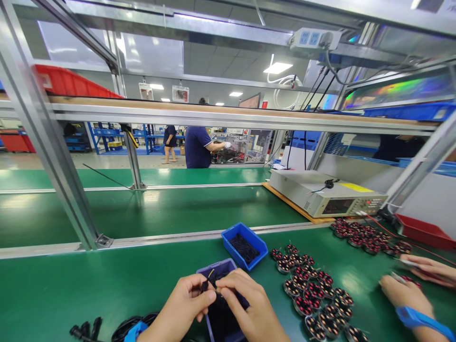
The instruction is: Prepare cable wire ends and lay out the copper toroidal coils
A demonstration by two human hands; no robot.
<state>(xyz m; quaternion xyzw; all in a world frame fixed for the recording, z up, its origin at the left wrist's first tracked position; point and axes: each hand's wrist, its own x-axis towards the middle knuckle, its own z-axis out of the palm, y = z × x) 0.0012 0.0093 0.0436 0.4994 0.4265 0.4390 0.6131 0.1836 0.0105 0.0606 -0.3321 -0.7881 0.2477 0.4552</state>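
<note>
Looking down from my head camera, I see my two hands over a green bench belt (107, 289). My left hand (181, 304) is closed in a pinch on a small black plug (204, 285), with a thin yellow wire rising from it. My right hand (249, 304) is curled just beside it. Its fingertips (223, 283) come up against the plug, but I cannot tell whether they grip it too. The plug sits just above the rim of a purplish-blue bin (223, 267) that holds black leads, and a blue wrist strap (135, 331) circles my left wrist.

Past that bin stands a brighter blue bin (245, 240) heaped with fine black wire. Round copper coils (306, 294) with red and black parts lie in rows on the belt to my right, and a second batch (363, 237) lies farther off. Coiled black cable (128, 330) lies near my left hand. At the right edge, a co-worker's hand (406, 294) wears a blue strap, near those coils. Beyond stands a bench tester (327, 194) on a wooden board.
</note>
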